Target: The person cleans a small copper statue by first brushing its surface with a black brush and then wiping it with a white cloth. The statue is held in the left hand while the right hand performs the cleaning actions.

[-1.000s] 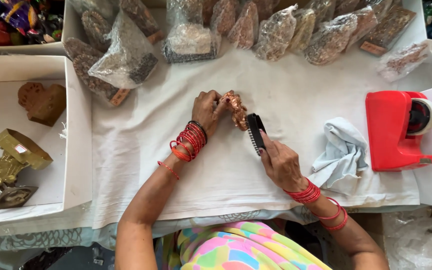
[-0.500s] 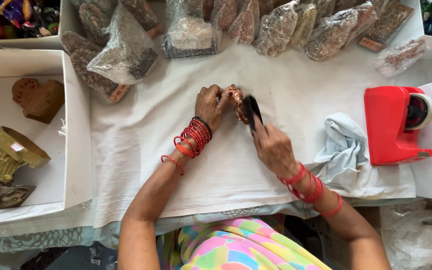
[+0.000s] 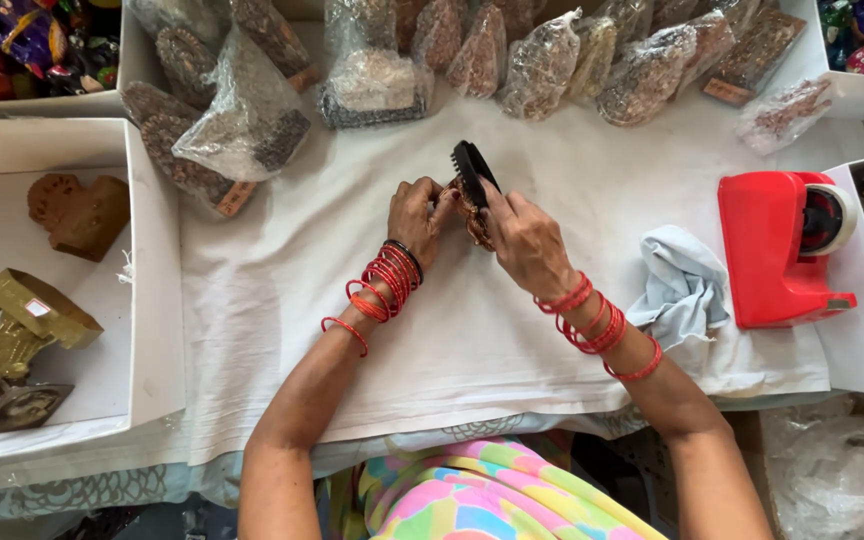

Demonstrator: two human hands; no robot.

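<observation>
A small coppery ornament (image 3: 474,215) is pinched in the left hand (image 3: 414,217) near the worktop's far edge. A black brush (image 3: 473,171) is gripped by the right hand (image 3: 524,243). The ornament is judged light, rigid and delicate; its edges should be held.

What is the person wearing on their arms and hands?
Both arms are bare, with no sleeves showing. The left hand has a stack of thin red bangles at the wrist, with one dark bangle among them and one red bangle slid further down the forearm. The right hand has red bangles too, spread out along the wrist and forearm. No gloves are worn. I cannot make out any rings.
</observation>
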